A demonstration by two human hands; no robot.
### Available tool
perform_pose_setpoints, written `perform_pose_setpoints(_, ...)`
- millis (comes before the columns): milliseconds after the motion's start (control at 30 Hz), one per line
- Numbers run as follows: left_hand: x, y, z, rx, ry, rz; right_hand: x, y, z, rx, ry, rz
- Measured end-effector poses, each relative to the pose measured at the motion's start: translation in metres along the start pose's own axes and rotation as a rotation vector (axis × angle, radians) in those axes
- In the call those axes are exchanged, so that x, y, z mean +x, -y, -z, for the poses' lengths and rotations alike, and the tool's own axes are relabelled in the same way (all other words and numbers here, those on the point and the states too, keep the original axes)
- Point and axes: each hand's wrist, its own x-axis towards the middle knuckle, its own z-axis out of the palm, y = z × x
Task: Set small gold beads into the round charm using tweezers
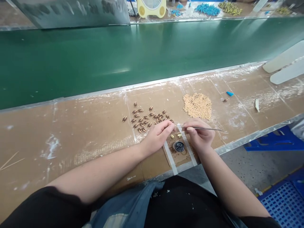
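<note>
My left hand (159,134) is closed in a pinch at the tip of a slim tool, and whatever sits between its fingertips is too small to make out. In my right hand (200,134) is the thin, dark, pointed tool (206,128), its far end reaching toward the left fingertips. Below the hands stands a small round cup of black liquid (179,146), with a few pale yellow bits (175,136) just behind it. Several small brown-and-tan pieces (144,119) lie scattered beyond my left hand. A pile of tiny tan pieces (197,106) spreads beyond my right hand.
A green belt (142,53) runs behind the cardboard-covered table (71,126). To the right lie a blue cone-shaped piece (230,93), a pale sliver (256,105) and long white trays (287,63). Thin sticks (11,161) rest at left; a blue stool (275,139) stands beyond the table's edge.
</note>
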Motion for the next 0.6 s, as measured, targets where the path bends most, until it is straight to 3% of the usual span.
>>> perform_pose_setpoints(300, 0.0001, 0.0033, 0.0009, -0.012, 0.003, 0.002, 0.0062, 0.0043, -0.0034, 0.068, 0.07, 0.025)
perform_pose_setpoints(600, -0.0014, 0.006, 0.0014, 0.066, 0.011, -0.043, 0.0044, 0.0056, -0.0085, 0.235, -0.03, -0.306)
